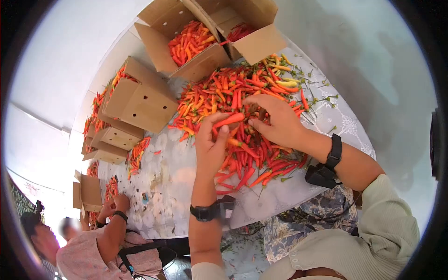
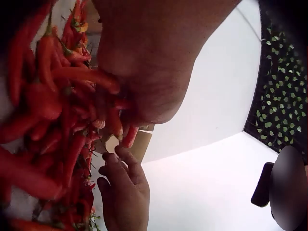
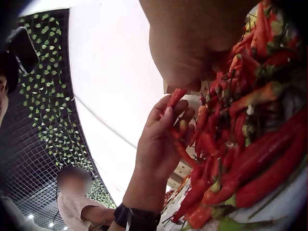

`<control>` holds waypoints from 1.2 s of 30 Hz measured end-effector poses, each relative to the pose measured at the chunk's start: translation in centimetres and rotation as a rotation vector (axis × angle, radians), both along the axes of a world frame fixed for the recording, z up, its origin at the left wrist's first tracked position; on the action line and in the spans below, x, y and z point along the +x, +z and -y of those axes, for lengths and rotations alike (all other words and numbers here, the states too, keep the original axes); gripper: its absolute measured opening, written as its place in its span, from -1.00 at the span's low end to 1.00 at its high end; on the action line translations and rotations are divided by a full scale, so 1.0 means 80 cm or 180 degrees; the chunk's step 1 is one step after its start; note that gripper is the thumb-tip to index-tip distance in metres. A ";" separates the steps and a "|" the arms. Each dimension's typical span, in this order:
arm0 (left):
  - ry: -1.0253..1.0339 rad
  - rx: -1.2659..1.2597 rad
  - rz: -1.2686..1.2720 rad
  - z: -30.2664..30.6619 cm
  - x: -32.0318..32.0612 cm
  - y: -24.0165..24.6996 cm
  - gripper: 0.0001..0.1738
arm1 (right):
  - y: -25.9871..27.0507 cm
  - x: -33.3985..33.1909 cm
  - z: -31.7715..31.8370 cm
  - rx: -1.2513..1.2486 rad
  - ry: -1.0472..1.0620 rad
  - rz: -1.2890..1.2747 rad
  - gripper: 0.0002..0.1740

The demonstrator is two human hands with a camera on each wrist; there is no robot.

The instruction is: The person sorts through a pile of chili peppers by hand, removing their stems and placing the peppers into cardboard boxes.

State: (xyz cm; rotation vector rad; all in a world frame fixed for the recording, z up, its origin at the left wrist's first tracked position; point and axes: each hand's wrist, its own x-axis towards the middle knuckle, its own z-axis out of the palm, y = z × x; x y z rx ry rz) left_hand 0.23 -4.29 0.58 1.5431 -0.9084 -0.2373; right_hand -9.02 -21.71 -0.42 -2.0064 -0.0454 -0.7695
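Red chilies are held in the left hand (image 1: 210,147); one long red chili (image 1: 229,120) lies between its thumb and fingers, and others show below the thumb. Facing it, the right hand (image 1: 280,121) has bent fingers, with thumb and index tips apart over the pile of chilies (image 1: 219,93). Nothing held in it can be made out. The right wrist view shows the left hand (image 3: 156,144) with a red chili (image 3: 176,97) at its thumb. In the left wrist view, the right hand (image 2: 126,192) is below chili tips poking out from the left hand (image 2: 149,72).
Open cardboard boxes of chilies (image 1: 205,63) stand behind the pile, and more boxes (image 1: 140,105) line the left. Loose stems lie at the right on the patterned tablecloth (image 1: 345,121). Another person (image 1: 109,242) works at the lower left over smaller heaps (image 1: 137,151).
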 end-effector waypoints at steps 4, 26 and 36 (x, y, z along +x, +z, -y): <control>0.0239 0.0721 0.1081 -0.001 -0.012 0.013 -0.64 | 0.001 -0.003 0.000 -0.0200 0.0321 0.0291 -0.62; -0.0370 -0.0383 -0.1816 -0.012 0.001 0.009 -0.70 | 0.006 -0.013 -0.018 0.0663 0.0716 -0.0074 -0.78; 0.0242 -0.0584 -0.0413 -0.010 -0.004 0.010 -0.86 | 0.003 -0.012 -0.018 0.0900 0.0242 -0.0018 -0.79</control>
